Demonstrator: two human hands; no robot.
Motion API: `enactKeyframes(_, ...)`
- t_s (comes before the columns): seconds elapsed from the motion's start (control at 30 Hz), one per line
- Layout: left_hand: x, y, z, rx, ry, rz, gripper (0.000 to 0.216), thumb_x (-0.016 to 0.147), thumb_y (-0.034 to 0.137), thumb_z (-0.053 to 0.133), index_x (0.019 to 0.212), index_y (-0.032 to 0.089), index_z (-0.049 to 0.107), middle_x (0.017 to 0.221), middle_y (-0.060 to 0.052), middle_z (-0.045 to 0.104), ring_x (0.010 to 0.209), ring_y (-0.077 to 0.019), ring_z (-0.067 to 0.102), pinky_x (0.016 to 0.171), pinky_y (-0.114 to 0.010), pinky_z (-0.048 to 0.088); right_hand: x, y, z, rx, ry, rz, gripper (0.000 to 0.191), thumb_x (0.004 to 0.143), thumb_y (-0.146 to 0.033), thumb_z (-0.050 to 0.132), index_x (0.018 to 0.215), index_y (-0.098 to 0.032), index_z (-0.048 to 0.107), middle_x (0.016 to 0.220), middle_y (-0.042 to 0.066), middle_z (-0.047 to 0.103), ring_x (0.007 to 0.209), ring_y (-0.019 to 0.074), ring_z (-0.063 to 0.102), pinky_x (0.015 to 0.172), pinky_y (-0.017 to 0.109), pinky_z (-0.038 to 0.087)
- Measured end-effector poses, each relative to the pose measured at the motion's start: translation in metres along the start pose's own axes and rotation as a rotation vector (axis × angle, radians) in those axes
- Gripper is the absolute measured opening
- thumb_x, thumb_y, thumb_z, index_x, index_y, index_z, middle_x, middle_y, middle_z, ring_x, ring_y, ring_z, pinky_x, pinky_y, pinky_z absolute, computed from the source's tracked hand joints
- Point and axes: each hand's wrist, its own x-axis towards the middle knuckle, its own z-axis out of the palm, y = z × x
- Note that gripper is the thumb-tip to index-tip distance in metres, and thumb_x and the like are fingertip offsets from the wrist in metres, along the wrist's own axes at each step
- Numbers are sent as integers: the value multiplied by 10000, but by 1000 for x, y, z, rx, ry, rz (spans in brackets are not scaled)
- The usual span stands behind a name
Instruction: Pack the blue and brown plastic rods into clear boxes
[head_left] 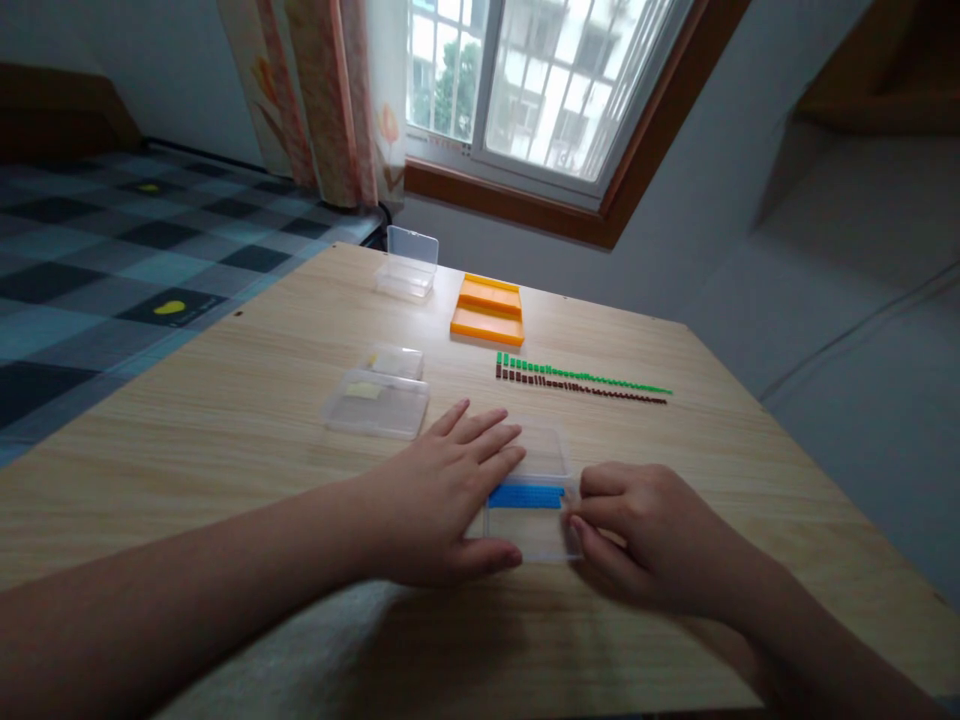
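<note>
A clear plastic box point(534, 540) lies with its lid point(544, 450) folded back on the table in front of me. Inside it is a band of small blue pieces point(526, 497), too fine to tell apart. My left hand point(457, 490) rests over the box's left side with fingers spread. At the right side, my right hand point(645, 530) has its fingers curled together by the end of the blue band. Whatever the fingertips pinch there, if anything, is hidden.
Beyond the box, green pieces point(547, 369) and brown pieces point(544, 382) form two long rows. An orange two-part tray point(487, 330) stands farther back. Two more open clear boxes, one nearer point(390, 425) and one at the back point(409, 285), sit to the left on the wooden table point(247, 430).
</note>
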Motion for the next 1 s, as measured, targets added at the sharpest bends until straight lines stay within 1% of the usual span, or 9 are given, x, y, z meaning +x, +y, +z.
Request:
enactKeyframes(0.17, 1, 0, 2, 10, 0, 1, 829, 942, 706, 544, 1510, 105, 488, 1623, -211, 409, 1533, -421, 302, 1253, -620, 135, 0, 0, 4, -91, 12, 51, 360, 984, -221, 457, 665, -175, 617, 696, 20, 575, 614, 125, 491, 607, 307, 299)
enactKeyframes(0.43, 1, 0, 0, 7, -13, 0, 823, 945, 696, 550, 1502, 92, 497, 1620, -219, 409, 1531, -432, 301, 1249, -632, 139, 3, 2, 8, -141, 58, 76, 362, 992, -227, 469, 680, -177, 646, 695, 25, 590, 623, 137, 526, 612, 321, 307)
enactKeyframes(0.73, 0, 0, 1, 3, 12, 6, 823, 939, 699, 564, 1495, 95, 506, 1608, -219, 430, 1527, -436, 308, 1250, -630, 141, 4, 2, 7, -87, 68, 82, 384, 1002, -230, 452, 690, -176, 670, 683, 22, 585, 603, 130, 531, 603, 305, 322)
enactKeyframes(1.0, 0, 0, 1, 3, -6, 6, 841, 942, 708, 551, 1508, 89, 492, 1621, -221, 408, 1530, -439, 299, 1241, -648, 145, 4, 3, 5, 16, 34, 145, 396, 1004, -243, 442, 707, -176, 695, 710, 30, 611, 634, 137, 571, 624, 293, 355)
